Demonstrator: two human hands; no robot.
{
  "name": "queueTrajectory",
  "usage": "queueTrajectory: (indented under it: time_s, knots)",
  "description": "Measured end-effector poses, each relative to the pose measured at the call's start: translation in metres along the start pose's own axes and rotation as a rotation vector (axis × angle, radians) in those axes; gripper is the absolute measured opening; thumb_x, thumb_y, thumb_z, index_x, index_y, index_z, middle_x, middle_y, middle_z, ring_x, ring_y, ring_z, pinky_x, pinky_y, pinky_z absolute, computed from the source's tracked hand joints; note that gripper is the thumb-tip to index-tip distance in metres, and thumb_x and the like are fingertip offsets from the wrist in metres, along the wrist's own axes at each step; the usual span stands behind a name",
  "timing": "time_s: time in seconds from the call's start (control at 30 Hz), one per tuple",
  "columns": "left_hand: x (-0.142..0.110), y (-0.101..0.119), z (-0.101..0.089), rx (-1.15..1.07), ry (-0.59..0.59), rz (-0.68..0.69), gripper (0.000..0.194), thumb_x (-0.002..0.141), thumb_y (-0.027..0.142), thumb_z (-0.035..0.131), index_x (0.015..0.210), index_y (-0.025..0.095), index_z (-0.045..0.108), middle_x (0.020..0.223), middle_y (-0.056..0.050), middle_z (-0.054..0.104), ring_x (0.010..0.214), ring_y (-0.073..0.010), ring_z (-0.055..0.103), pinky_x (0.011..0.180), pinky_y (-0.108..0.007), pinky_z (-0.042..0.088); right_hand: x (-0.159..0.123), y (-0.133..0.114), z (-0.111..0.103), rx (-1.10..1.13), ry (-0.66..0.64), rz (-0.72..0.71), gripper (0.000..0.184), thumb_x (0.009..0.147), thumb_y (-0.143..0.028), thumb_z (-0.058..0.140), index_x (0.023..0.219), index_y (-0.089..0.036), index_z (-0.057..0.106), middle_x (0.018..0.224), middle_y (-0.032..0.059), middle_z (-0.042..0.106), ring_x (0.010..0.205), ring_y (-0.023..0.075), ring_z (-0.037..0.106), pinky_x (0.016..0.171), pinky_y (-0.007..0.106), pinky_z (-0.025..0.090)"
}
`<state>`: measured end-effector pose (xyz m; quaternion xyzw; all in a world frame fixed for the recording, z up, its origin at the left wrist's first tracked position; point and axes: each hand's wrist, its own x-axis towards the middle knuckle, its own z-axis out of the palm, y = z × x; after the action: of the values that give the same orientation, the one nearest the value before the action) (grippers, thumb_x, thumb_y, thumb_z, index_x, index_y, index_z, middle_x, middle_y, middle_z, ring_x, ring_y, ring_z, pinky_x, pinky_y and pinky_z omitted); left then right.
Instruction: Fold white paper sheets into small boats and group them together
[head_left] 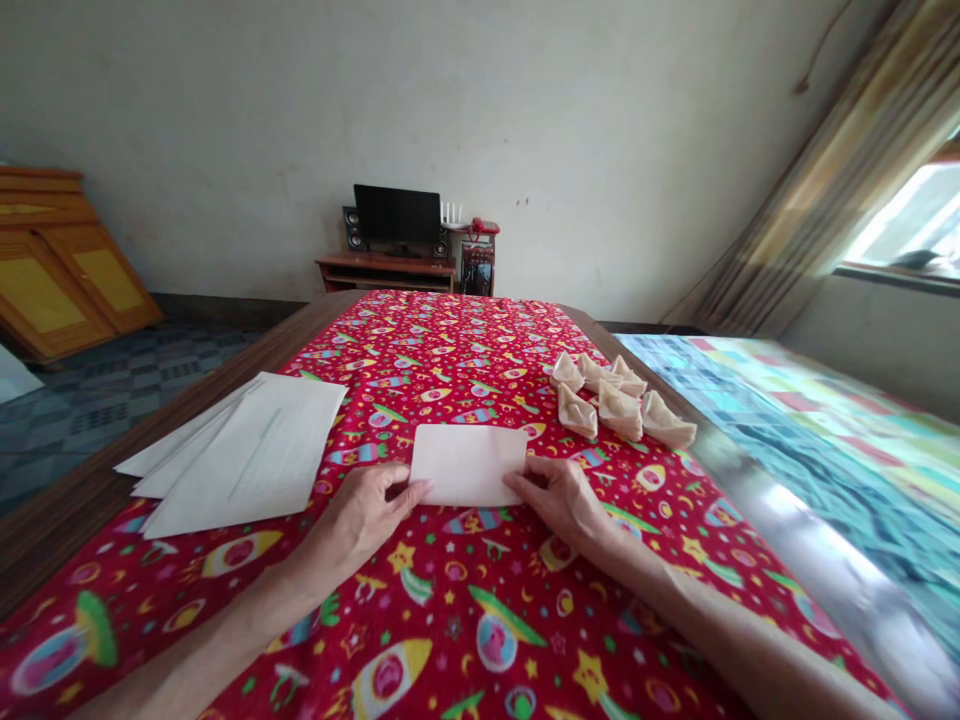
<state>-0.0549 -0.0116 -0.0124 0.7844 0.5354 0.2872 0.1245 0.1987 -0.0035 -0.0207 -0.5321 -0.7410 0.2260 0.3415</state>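
Observation:
A white rectangular sheet of paper is held just over the red patterned cloth, its long side running left to right. My left hand pinches its left edge, thumb on top. At the right edge, my right hand grips the sheet the same way. To the left lies a fanned stack of white paper sheets. Several folded paper boats, cream coloured, sit grouped on the right. Whether the held sheet is single or doubled over, I cannot tell.
The red cloth covers most of a long dark table. Beyond its far end stands a desk with a monitor, speakers and a red telephone. A bed is at the right, a wooden cabinet at the left.

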Motion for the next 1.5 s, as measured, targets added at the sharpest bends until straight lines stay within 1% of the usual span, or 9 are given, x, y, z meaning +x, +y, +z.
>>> queueTrajectory:
  time_s: [0.1, 0.4, 0.87, 1.0, 1.1, 1.17, 1.27, 1.37, 1.5]
  knots:
    - [0.0, 0.001, 0.002, 0.123, 0.025, 0.004, 0.039, 0.086, 0.041, 0.044, 0.057, 0.017, 0.049, 0.053, 0.002, 0.048, 0.05, -0.0107, 0.043, 0.052, -0.023, 0.032, 0.003, -0.004, 0.0, -0.11, -0.001, -0.016, 0.033, 0.08, -0.031, 0.054, 0.053, -0.017, 0.04, 0.049, -0.0062, 0.037, 0.048, 0.0064, 0.033, 0.047, 0.021, 0.022]
    - [-0.006, 0.004, -0.002, 0.211, -0.05, 0.003, 0.032, 0.086, 0.04, 0.053, 0.062, 0.018, 0.051, 0.073, 0.001, 0.051, 0.06, -0.0113, 0.053, 0.057, -0.024, 0.037, 0.011, -0.014, -0.004, -0.353, -0.094, 0.013, 0.029, 0.08, -0.034, 0.055, 0.056, -0.018, 0.051, 0.051, -0.004, 0.047, 0.049, 0.0075, 0.039, 0.049, 0.022, 0.023]
    - [-0.003, 0.011, -0.006, 0.3, -0.095, -0.062, 0.029, 0.087, 0.036, 0.051, 0.064, 0.018, 0.052, 0.072, 0.0, 0.055, 0.063, -0.0136, 0.056, 0.056, -0.025, 0.035, 0.015, -0.02, -0.003, -0.508, -0.069, 0.02, 0.031, 0.085, -0.036, 0.05, 0.062, -0.019, 0.06, 0.058, 0.0004, 0.059, 0.057, 0.0114, 0.052, 0.053, 0.023, 0.026]
    - [-0.001, 0.0, 0.003, 0.258, 0.036, -0.068, 0.018, 0.082, 0.034, 0.058, 0.091, 0.019, 0.054, 0.083, -0.002, 0.059, 0.072, -0.0179, 0.06, 0.06, -0.027, 0.044, 0.019, -0.021, -0.002, -0.541, -0.09, 0.037, 0.029, 0.084, -0.035, 0.051, 0.063, -0.019, 0.062, 0.06, 0.0017, 0.061, 0.059, 0.013, 0.055, 0.054, 0.024, 0.027]
    - [0.003, -0.006, 0.008, 0.213, 0.172, 0.072, 0.048, 0.079, 0.025, 0.061, 0.124, 0.018, 0.044, 0.113, -0.01, 0.056, 0.103, -0.0237, 0.057, 0.083, -0.035, 0.049, 0.021, -0.022, -0.002, -0.554, -0.095, 0.047, 0.027, 0.083, -0.035, 0.052, 0.064, -0.019, 0.064, 0.062, 0.0025, 0.063, 0.062, 0.0141, 0.057, 0.054, 0.024, 0.027]
    - [0.005, -0.006, 0.01, 0.191, 0.143, 0.242, 0.039, 0.084, 0.018, 0.053, 0.123, 0.02, 0.05, 0.126, -0.01, 0.052, 0.116, -0.0232, 0.05, 0.097, -0.038, 0.044, 0.022, -0.022, -0.001, -0.56, -0.1, 0.053, 0.027, 0.084, -0.035, 0.052, 0.065, -0.019, 0.065, 0.062, 0.0029, 0.064, 0.062, 0.0144, 0.058, 0.054, 0.024, 0.027]
    - [0.007, 0.002, 0.013, 0.175, 0.035, 0.444, 0.032, 0.09, 0.011, 0.04, 0.112, 0.02, 0.061, 0.124, -0.007, 0.059, 0.118, -0.0207, 0.051, 0.104, -0.041, 0.039, 0.022, -0.022, -0.002, -0.565, -0.106, 0.066, 0.028, 0.084, -0.035, 0.052, 0.065, -0.019, 0.065, 0.061, 0.0028, 0.063, 0.06, 0.0137, 0.056, 0.053, 0.024, 0.027]
    - [0.003, 0.012, 0.018, 0.177, -0.029, 0.493, 0.034, 0.093, 0.017, 0.039, 0.122, 0.018, 0.056, 0.125, -0.007, 0.06, 0.12, -0.0198, 0.051, 0.106, -0.041, 0.038, 0.022, -0.022, -0.002, -0.55, -0.106, 0.05, 0.029, 0.083, -0.036, 0.052, 0.063, -0.019, 0.065, 0.059, 0.002, 0.061, 0.056, 0.0124, 0.053, 0.052, 0.024, 0.025]
    - [-0.004, 0.019, 0.019, 0.217, -0.136, 0.455, 0.039, 0.096, 0.027, 0.036, 0.133, 0.021, 0.046, 0.138, -0.006, 0.048, 0.129, -0.0205, 0.041, 0.108, -0.042, 0.035, 0.022, -0.022, -0.002, -0.548, -0.094, 0.036, 0.029, 0.083, -0.035, 0.053, 0.061, -0.019, 0.064, 0.057, 0.0014, 0.06, 0.054, 0.0119, 0.052, 0.051, 0.024, 0.025]
